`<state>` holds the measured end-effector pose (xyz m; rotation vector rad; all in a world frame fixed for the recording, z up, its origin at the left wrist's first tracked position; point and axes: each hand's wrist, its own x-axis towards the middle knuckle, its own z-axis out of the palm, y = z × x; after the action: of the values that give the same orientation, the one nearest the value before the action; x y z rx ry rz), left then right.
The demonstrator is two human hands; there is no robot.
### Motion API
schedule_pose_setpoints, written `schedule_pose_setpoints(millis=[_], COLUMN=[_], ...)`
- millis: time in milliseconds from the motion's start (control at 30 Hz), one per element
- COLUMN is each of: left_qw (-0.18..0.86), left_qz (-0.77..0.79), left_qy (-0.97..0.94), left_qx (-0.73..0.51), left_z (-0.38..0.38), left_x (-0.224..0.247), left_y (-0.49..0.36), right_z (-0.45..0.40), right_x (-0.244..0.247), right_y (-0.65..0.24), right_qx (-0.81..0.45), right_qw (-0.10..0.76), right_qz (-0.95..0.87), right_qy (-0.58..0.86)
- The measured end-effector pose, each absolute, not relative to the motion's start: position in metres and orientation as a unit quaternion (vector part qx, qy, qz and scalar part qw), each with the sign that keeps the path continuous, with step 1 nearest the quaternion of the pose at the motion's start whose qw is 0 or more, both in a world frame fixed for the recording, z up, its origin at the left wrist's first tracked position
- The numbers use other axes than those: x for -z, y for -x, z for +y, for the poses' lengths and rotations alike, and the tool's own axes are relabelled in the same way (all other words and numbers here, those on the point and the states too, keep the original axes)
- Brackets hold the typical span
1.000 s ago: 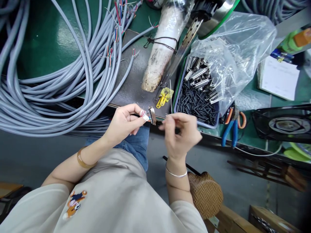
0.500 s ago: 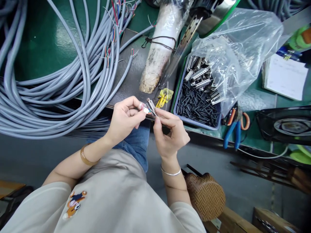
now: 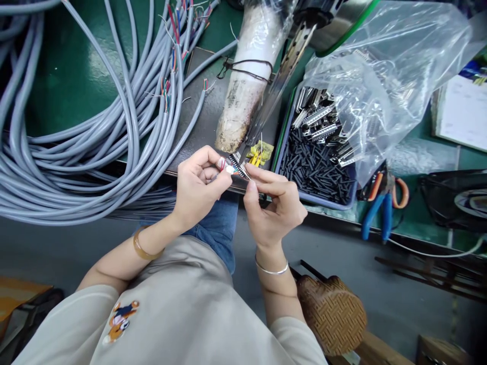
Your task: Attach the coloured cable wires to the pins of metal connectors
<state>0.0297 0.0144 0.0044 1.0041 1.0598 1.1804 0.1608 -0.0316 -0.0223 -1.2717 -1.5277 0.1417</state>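
Note:
Over the bench's front edge, my left hand [image 3: 203, 182] is closed in a pinch on thin coloured wires [image 3: 235, 171]; white wrapping covers its fingertips. My right hand [image 3: 274, 200] pinches the near end of a metal multi-pin connector [image 3: 239, 163]. The wire ends lie against the connector's row of pins, though I cannot tell which are joined. The dark tip of a soldering iron [image 3: 262, 119] reaches down to the connector, seemingly touching it. Just beyond my right fingertips are yellow pieces on a yellow sponge [image 3: 263, 152].
Grey cables [image 3: 129, 116] with stripped ends fill the left side. A plastic-wrapped white roll [image 3: 243, 81] lies beside the iron. At right are a blue bin [image 3: 304, 199] of black tubes and connectors, a clear bag [image 3: 411, 71], blue-handled pliers [image 3: 375, 215] and a woven-pattern stool [image 3: 331, 314].
The connector and wires between my hands have shifted slightly to beneath the iron's tip. My right hand has turned slightly. The whole view has shifted a little.

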Motion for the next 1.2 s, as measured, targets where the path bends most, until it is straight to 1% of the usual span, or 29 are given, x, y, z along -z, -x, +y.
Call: schedule_pose_setpoints(millis=[400, 600, 767, 867, 1000, 1200], left_qw=[0.572, 0.562, 0.583, 0.597, 0.597, 0.589], left_qz=[0.452, 0.46, 0.449, 0.447, 0.459, 0.447], left_qy=[-0.439, -0.455, -0.441, -0.433, -0.43, -0.424], left_qx=[-0.525, -0.515, -0.514, -0.506, -0.498, -0.524], left_z=[0.015, 0.016, 0.016, 0.015, 0.015, 0.017], left_x=[-0.007, -0.009, -0.006, -0.005, -0.006, -0.01], left_y=[-0.032, -0.03, -0.028, -0.026, -0.027, -0.029], right_z=[-0.027, -0.026, -0.029, -0.031, -0.03, -0.025], right_x=[0.018, 0.01, 0.009, 0.01, 0.01, 0.006], right_y=[-0.164, -0.162, -0.16, -0.16, -0.162, -0.163], right_qx=[-0.052, -0.014, -0.008, -0.002, -0.002, 0.0], right_qw=[0.534, 0.516, 0.516, 0.495, 0.483, 0.488], right_qz=[-0.654, -0.668, -0.673, -0.687, -0.692, -0.689], right_qy=[0.534, 0.536, 0.53, 0.532, 0.537, 0.535])
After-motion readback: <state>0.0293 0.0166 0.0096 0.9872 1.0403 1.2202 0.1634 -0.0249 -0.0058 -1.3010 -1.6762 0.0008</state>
